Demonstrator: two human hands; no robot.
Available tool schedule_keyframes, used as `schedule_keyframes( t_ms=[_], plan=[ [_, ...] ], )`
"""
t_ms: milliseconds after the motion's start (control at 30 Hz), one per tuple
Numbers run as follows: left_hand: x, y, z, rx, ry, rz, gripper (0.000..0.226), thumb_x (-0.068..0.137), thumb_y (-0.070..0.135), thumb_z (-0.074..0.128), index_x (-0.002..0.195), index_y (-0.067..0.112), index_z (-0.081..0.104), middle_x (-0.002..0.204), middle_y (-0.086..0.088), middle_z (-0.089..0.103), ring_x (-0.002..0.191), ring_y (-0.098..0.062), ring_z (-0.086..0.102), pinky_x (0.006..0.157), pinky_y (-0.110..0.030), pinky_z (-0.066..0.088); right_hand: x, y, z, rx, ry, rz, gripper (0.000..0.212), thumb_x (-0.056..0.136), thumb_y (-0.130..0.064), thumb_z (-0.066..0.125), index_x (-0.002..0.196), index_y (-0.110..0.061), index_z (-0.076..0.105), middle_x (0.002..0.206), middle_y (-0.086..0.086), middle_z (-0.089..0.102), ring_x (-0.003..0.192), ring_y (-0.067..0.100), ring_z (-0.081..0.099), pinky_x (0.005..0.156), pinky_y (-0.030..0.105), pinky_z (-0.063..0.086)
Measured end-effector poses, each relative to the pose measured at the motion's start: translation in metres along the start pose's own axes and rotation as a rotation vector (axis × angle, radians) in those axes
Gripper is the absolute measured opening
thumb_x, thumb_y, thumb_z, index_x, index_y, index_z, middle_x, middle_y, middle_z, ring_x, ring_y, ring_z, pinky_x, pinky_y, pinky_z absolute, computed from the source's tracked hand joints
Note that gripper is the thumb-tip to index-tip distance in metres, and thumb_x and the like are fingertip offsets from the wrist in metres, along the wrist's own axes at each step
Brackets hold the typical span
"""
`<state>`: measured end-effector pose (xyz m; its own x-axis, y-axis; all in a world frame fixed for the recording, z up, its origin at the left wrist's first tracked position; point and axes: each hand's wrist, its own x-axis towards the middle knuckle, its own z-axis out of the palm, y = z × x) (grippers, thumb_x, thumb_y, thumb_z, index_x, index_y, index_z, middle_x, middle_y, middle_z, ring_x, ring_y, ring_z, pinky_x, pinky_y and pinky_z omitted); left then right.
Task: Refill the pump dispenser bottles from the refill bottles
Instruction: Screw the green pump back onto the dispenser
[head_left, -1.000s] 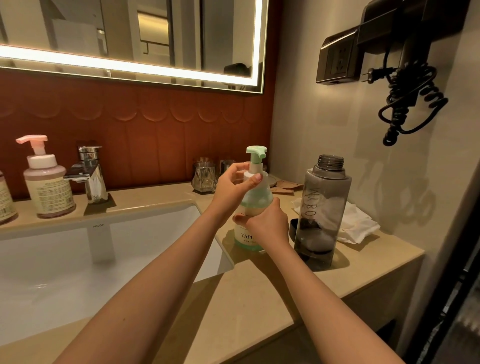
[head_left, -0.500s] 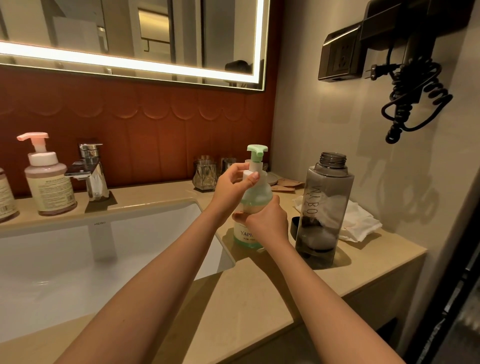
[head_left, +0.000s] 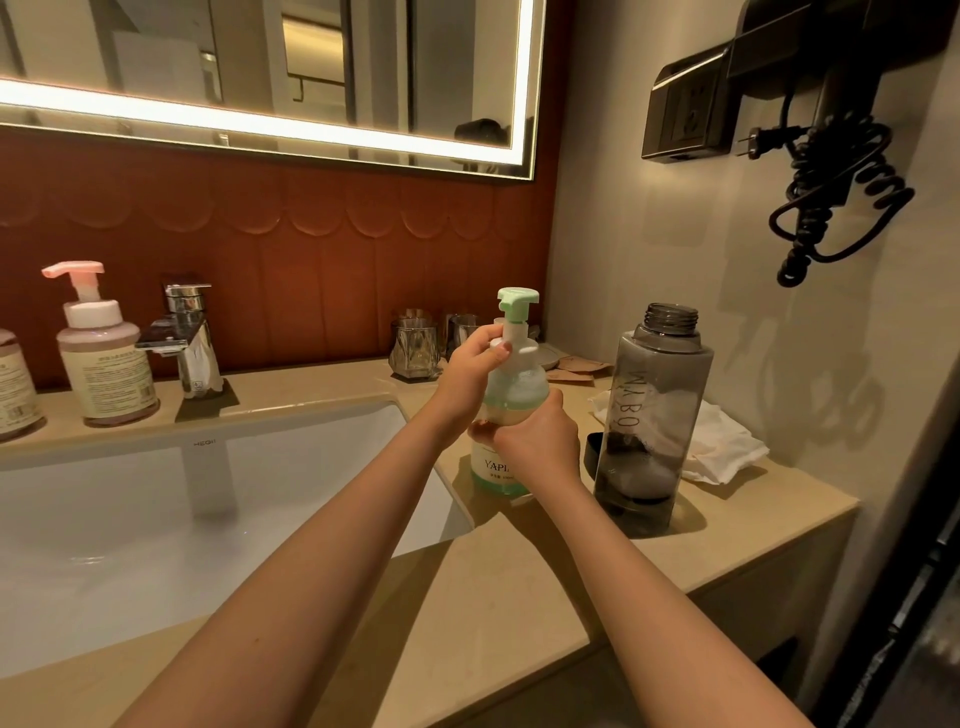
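Obs: green pump bottle (head_left: 519, 387) upright on table (head_left: 467, 623), just R of sink (head_left: 156, 519), near grey refill bottle (head_left: 654, 415), whose neck is open. L hand (head_left: 470, 371) curls round the white collar under the pump head. R hand (head_left: 537, 441) wraps bottle body at mid-height, covering part of label. Small black item (head_left: 592, 454) btwn the bottles, partly hidden, looks like a cap. White cloth (head_left: 727, 447) behind refill bottle. Pink pump bottle (head_left: 104, 364) far L by tap (head_left: 189, 338).

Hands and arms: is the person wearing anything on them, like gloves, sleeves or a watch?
No. Both forearms are bare to the picture's edge, with no sleeves. The left hand and right hand have no gloves, and no rings, watch or bracelet show.
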<state>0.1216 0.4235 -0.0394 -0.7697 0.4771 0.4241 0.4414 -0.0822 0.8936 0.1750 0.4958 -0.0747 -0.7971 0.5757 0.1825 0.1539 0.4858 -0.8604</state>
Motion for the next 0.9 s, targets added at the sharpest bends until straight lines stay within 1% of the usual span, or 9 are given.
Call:
schedule_keyframes(
  t_ms=[100, 233, 333, 433, 500, 600, 733, 800, 900],
  plan=[
    [-0.001, 0.002, 0.001, -0.010, -0.008, -0.006, 0.033, 0.099, 0.014, 0.034, 0.128, 0.006, 0.048, 0.111, -0.004, 0.052, 0.088, -0.005, 0.051, 0.071, -0.016, 0.039, 0.001, 0.001, 0.000, 0.002, -0.004, -0.001, 0.077, 0.072, -0.030, 0.080, 0.132, -0.017, 0.033, 0.127, 0.003, 0.052, 0.122, 0.025, 0.050, 0.094, 0.039, 0.046],
    [-0.001, 0.003, 0.001, -0.037, -0.006, -0.003, 0.041, 0.091, 0.028, 0.040, 0.125, 0.009, 0.051, 0.109, -0.002, 0.054, 0.095, -0.013, 0.052, 0.071, -0.018, 0.039, 0.001, 0.002, 0.000, -0.003, -0.004, -0.009, 0.078, 0.072, -0.029, 0.080, 0.133, -0.016, 0.032, 0.128, 0.003, 0.052, 0.123, 0.025, 0.049, 0.094, 0.039, 0.046],
    [0.000, 0.001, 0.003, -0.038, 0.025, -0.028, 0.038, 0.100, 0.016, 0.030, 0.135, 0.011, 0.044, 0.118, -0.002, 0.050, 0.102, -0.012, 0.048, 0.068, -0.014, 0.039, 0.001, 0.002, 0.000, -0.005, -0.003, -0.012, 0.078, 0.072, -0.029, 0.080, 0.132, -0.016, 0.032, 0.127, 0.003, 0.052, 0.122, 0.024, 0.050, 0.094, 0.039, 0.046],
    [0.001, -0.001, 0.002, -0.053, 0.089, -0.054, 0.039, 0.099, 0.012, 0.033, 0.138, 0.014, 0.037, 0.117, 0.001, 0.045, 0.088, -0.002, 0.047, 0.057, -0.005, 0.042, 0.001, 0.003, 0.001, -0.004, 0.003, -0.029, 0.079, 0.071, -0.031, 0.080, 0.132, -0.016, 0.033, 0.129, 0.003, 0.052, 0.123, 0.023, 0.050, 0.095, 0.038, 0.046],
    [0.001, -0.006, 0.000, -0.073, 0.123, -0.071, 0.036, 0.097, 0.010, 0.036, 0.133, 0.013, 0.041, 0.114, -0.001, 0.048, 0.085, -0.001, 0.047, 0.061, -0.010, 0.042, 0.000, 0.003, 0.001, -0.005, 0.011, -0.040, 0.079, 0.071, -0.032, 0.080, 0.133, -0.016, 0.033, 0.130, 0.002, 0.051, 0.122, 0.023, 0.050, 0.094, 0.036, 0.047],
    [-0.003, -0.015, 0.000, -0.105, 0.135, -0.092, 0.027, 0.099, 0.016, 0.035, 0.122, 0.013, 0.049, 0.107, 0.000, 0.053, 0.089, -0.007, 0.052, 0.065, -0.016, 0.040, 0.000, 0.003, 0.002, -0.016, 0.020, -0.048, 0.079, 0.071, -0.033, 0.080, 0.132, -0.016, 0.034, 0.129, 0.002, 0.052, 0.121, 0.022, 0.051, 0.092, 0.035, 0.047],
    [-0.003, -0.009, 0.002, -0.149, 0.155, -0.076, 0.034, 0.101, 0.031, 0.027, 0.122, 0.016, 0.049, 0.104, 0.006, 0.053, 0.088, 0.000, 0.050, 0.067, -0.017, 0.039, 0.000, 0.003, 0.001, -0.004, 0.013, -0.041, 0.078, 0.070, -0.033, 0.080, 0.131, -0.017, 0.034, 0.129, 0.002, 0.052, 0.121, 0.022, 0.051, 0.093, 0.036, 0.047],
    [-0.003, -0.005, 0.003, -0.103, 0.108, -0.060, 0.036, 0.098, 0.036, 0.035, 0.124, 0.015, 0.048, 0.109, 0.003, 0.053, 0.095, -0.007, 0.053, 0.069, -0.018, 0.040, 0.000, 0.003, 0.000, 0.003, 0.003, -0.025, 0.078, 0.071, -0.031, 0.080, 0.131, -0.017, 0.034, 0.129, 0.003, 0.052, 0.122, 0.024, 0.050, 0.095, 0.039, 0.046],
    [-0.003, -0.006, 0.004, 0.045, 0.085, -0.045, 0.049, 0.086, 0.034, 0.061, 0.128, 0.017, 0.043, 0.117, -0.001, 0.051, 0.105, -0.016, 0.052, 0.076, -0.022, 0.045, 0.000, 0.002, -0.001, 0.008, -0.012, -0.021, 0.074, 0.074, -0.029, 0.078, 0.132, -0.016, 0.034, 0.130, 0.004, 0.052, 0.124, 0.026, 0.049, 0.096, 0.042, 0.045]
  ],
)
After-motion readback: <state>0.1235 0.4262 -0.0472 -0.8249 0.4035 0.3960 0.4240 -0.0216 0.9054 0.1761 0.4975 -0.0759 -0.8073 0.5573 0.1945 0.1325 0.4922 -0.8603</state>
